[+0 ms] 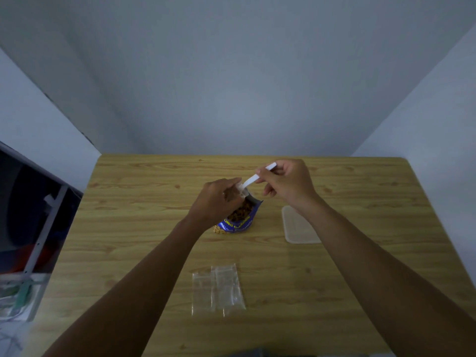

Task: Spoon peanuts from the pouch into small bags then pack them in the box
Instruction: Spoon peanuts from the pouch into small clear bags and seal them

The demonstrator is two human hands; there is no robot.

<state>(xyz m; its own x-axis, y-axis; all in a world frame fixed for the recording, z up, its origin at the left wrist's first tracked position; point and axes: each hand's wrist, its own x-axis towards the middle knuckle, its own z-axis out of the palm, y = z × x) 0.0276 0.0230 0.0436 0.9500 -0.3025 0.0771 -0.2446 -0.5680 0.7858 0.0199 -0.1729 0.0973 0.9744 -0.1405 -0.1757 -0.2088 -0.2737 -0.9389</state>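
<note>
At mid-table stands the blue pouch (239,215), mouth open and tilted toward the viewer, brown peanuts (242,211) showing inside. White plastic spoon (251,180) angled down, its bowl at the pouch's upper lip, seemingly just entering; handle runs up and right.

Right hand (286,184) pinches the spoon handle between thumb and fingertips, other fingers curled. Left hand (219,199) closed on the pouch's left rim, holding the mouth open; exactly which fingers grip the edge cannot be told.

Step judged: first scoop, spoon going into the pouch. No peanuts seen on the spoon.

Small clear bags (219,288) lie flat and overlapping on the table (128,228) nearer the viewer, well apart from the pouch; they look empty. Pale shallow tray-like piece (298,225) lies right of the pouch, partly under the right forearm; may be the box or its lid, unclear.

Next move likely calls for a level lift of the loaded spoon, and a free hand to pick up and open one bag. Spill risk on the carry.
</note>
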